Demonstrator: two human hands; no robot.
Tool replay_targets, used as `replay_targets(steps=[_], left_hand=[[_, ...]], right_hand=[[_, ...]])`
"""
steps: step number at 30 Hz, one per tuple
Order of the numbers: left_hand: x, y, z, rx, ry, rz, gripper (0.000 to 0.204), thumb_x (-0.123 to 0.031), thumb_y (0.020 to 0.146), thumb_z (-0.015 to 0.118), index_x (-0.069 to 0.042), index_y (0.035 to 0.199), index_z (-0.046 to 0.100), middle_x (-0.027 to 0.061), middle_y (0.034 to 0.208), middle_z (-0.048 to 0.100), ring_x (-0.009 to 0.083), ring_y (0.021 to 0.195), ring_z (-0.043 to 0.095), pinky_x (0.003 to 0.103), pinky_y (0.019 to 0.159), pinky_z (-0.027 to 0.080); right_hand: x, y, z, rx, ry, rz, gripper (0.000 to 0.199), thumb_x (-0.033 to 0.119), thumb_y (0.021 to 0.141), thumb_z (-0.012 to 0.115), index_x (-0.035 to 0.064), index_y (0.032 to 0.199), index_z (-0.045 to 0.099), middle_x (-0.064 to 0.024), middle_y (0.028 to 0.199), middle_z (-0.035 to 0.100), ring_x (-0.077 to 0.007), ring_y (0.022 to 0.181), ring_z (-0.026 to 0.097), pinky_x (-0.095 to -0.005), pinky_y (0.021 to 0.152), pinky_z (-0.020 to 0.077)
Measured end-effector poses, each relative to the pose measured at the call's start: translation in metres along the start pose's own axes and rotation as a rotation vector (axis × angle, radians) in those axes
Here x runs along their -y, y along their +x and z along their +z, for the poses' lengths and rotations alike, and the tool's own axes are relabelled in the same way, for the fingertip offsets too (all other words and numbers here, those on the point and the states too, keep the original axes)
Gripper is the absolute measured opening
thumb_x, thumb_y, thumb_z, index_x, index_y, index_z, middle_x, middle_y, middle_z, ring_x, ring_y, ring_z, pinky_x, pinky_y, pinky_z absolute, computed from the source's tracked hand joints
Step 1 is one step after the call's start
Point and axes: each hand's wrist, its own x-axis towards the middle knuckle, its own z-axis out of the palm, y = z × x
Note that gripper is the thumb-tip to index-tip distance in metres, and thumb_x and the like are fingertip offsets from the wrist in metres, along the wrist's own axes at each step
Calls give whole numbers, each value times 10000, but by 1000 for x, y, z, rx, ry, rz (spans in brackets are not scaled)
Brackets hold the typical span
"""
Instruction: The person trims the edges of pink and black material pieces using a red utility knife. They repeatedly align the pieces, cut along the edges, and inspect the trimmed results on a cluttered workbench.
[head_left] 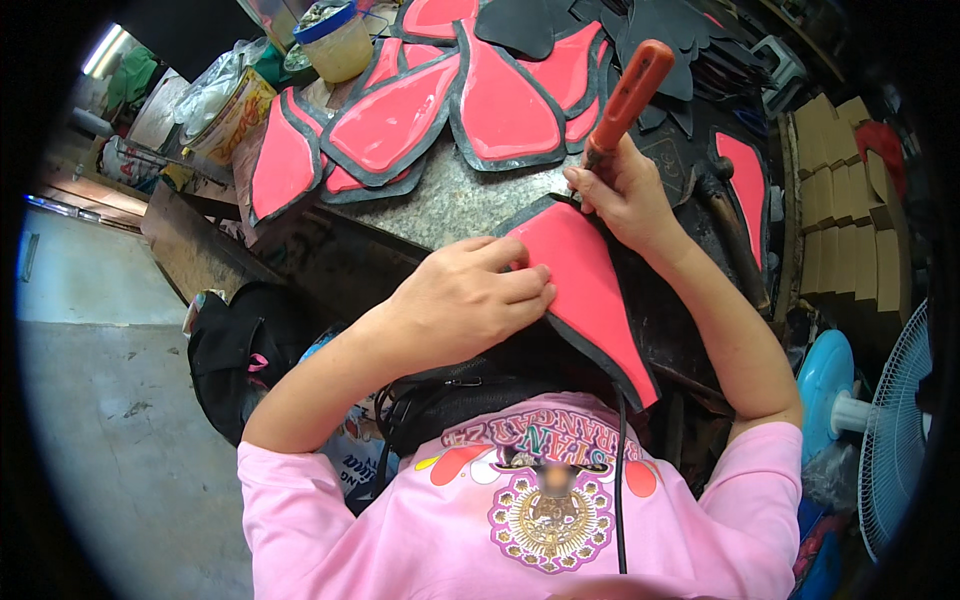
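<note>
My left hand lies over a pink panel with a black border, its fingers curled and pressed onto the panel's left side. The panel is leaf-shaped, wide at the far end, and tapers toward my shirt. My right hand is closed round a hand tool with an orange-red handle, which points up and away to the right. The tool's dark lower end is at the panel's far edge, partly hidden by my fingers, so its exact kind does not show.
Similar pink panels overlap on the speckled tabletop ahead. Dark cut sheets pile up at the far right. A hammer lies right of my arm, near stacked cardboard and a fan. A blue-lidded tub stands far left.
</note>
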Motion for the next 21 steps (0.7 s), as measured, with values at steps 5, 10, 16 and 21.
replay_targets(steps=[5,10,16,21], left_hand=[[15,-1,-3,16,-286,-192,174,-227,811,733,-80,890,683,37,869,646,242,836,615,365,695,529],[48,23,20,-181,-177,-494,241,-293,822,750,-82,937,724,71,840,638,270,834,616,380,713,520],[46,22,34,-129,-42,-360,291,-284,792,785,-114,1024,742,53,938,628,251,883,605,374,749,520],[40,19,34,-171,-62,-405,268,-237,779,785,-112,1012,741,44,929,631,247,886,603,364,758,518]], right_hand=[[-2,-2,3,-54,170,92,337,47,921,671,37,1200,482,-10,782,555,-63,585,547,-233,505,442],[-2,0,0,-39,211,147,333,50,923,670,38,1197,481,-17,785,566,-64,582,552,-228,506,445],[-6,-1,1,-42,216,126,225,46,945,647,68,1081,470,-12,839,561,-54,608,556,-189,515,445],[-11,-1,0,-47,204,95,305,62,923,675,37,1167,494,-16,781,576,-63,574,554,-231,512,450]])
